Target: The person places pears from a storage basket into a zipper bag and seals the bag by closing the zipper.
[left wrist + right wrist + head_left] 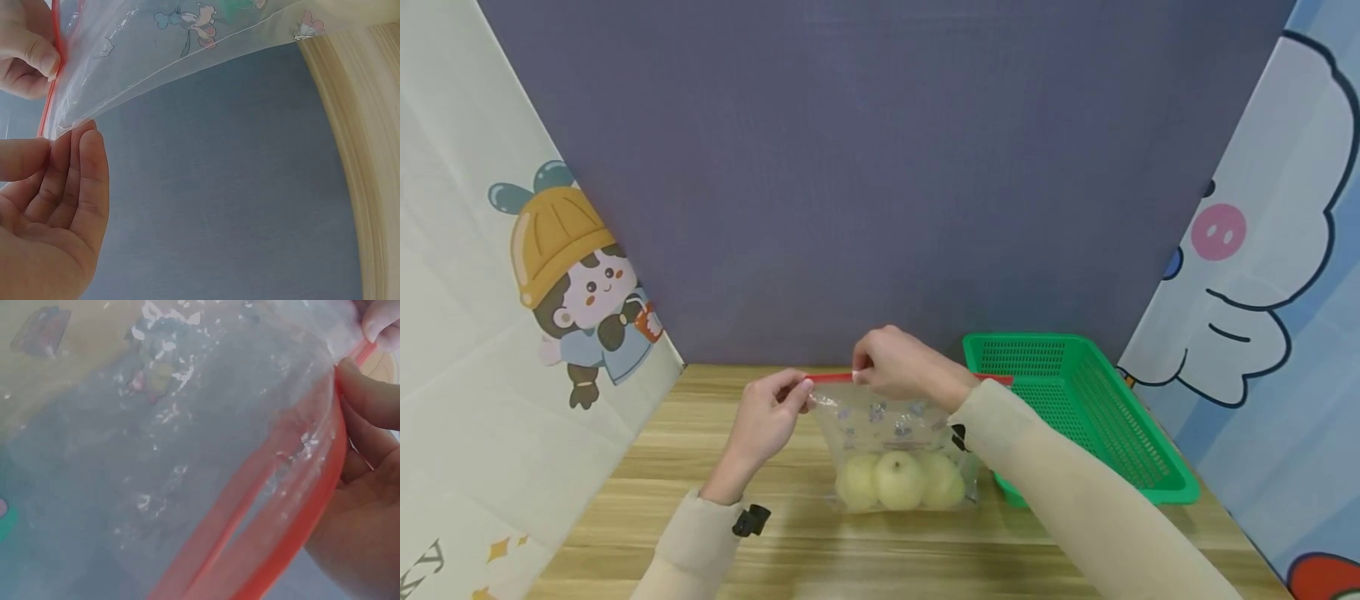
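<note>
A clear zip bag (876,425) with a red zip strip (831,378) and cartoon prints is upright on the table. Three round, pale yellow-green fruits (898,483) lie in its bottom. My left hand (766,419) pinches the left end of the strip between thumb and fingers. Just to its right, my right hand (898,362) pinches the same strip. In the right wrist view, the strip's two red bands (287,550) meet at the right thumb and stand apart farther along. The left wrist view shows both hands close together on the red edge.
A green perforated basket (1176,492) stands right of the bag, partly behind the right forearm. The wood-grain table (700,442) ends at a dark grey panel (850,192). Cartoon-printed side walls (467,333) flank it.
</note>
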The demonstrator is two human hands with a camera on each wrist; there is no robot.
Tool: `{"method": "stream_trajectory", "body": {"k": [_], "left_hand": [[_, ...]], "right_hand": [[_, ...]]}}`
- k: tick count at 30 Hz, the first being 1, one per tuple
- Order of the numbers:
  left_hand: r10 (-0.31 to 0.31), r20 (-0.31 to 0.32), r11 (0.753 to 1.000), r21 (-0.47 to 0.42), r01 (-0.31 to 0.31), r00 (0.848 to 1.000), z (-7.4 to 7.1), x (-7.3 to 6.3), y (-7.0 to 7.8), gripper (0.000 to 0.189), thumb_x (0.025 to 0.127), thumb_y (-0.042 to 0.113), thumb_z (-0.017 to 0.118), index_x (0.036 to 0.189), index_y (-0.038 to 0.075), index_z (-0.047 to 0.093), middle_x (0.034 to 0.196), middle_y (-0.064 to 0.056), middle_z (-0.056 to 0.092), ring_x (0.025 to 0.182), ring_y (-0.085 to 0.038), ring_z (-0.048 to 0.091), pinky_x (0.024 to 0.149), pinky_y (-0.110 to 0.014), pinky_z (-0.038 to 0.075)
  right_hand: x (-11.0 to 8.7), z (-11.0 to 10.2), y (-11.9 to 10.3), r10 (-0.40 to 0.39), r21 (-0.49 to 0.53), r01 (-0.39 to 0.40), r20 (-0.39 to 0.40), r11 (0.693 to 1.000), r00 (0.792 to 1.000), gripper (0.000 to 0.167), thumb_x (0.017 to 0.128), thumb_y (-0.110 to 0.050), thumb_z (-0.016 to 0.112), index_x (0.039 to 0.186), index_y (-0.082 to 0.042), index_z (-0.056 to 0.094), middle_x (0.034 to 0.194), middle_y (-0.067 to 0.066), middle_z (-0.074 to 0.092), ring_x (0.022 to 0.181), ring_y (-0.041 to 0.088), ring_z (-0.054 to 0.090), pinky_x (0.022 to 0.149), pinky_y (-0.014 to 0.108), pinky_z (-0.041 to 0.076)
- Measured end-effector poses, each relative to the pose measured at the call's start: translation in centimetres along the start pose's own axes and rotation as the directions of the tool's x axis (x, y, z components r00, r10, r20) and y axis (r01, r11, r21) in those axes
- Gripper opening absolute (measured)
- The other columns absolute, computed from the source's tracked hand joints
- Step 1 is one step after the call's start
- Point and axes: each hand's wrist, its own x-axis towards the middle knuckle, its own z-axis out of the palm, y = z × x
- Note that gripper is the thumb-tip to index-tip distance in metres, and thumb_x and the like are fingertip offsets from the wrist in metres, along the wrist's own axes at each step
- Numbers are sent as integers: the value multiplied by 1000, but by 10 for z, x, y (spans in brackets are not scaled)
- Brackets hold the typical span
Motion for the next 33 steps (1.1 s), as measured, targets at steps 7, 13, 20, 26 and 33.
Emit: {"method": "stream_trajectory", "body": {"k": [7, 13, 20, 26, 33], "left_hand": [[11, 6, 1000, 2, -11, 1000, 0, 0, -2, 15, 102, 8, 62, 93, 7, 74, 75, -3, 67, 71, -16, 64, 65, -28, 59], [17, 19, 1000, 5, -17, 1000, -2, 0, -2, 15, 102, 8, 61, 94, 6, 73, 76, -2, 67, 71, -16, 64, 65, -28, 58], [19, 21, 1000, 8, -19, 1000, -2, -1, -2, 15, 103, 8, 61, 95, 6, 73, 76, -2, 66, 72, -16, 64, 65, -28, 58], [15, 21, 1000, 6, -15, 1000, -1, -1, -2, 16, 103, 9, 60, 95, 6, 73, 77, -1, 67, 72, -16, 65, 65, -28, 58], [17, 25, 1000, 4, -17, 1000, -1, -1, 0, 16, 103, 10, 60, 94, 7, 73, 77, -1, 67, 72, -16, 64, 65, -28, 58]], "right_hand": [[-3, -2, 4, 8, 0, -8, -7, 1000, 1000, 13, 100, -17, 68, 87, -15, 73, 83, -6, 67, 69, 13, 60, 64, 28, 53], [-6, -3, 7, 16, 18, -16, -3, 1000, 1000, 13, 100, -18, 67, 88, -16, 73, 83, -7, 67, 69, 13, 61, 64, 29, 54], [-9, -5, 12, 5, 18, -5, 5, 1000, 1000, 14, 100, -17, 67, 88, -17, 73, 82, -6, 67, 67, 13, 61, 62, 29, 53], [-11, -6, 17, 3, 10, -3, -2, 1000, 1000, 14, 100, -17, 67, 87, -16, 73, 82, -6, 67, 67, 13, 60, 63, 29, 53], [-16, -8, 20, 14, 17, -14, -3, 1000, 1000, 14, 100, -17, 67, 87, -17, 73, 82, -5, 68, 66, 14, 61, 61, 30, 53]]}}
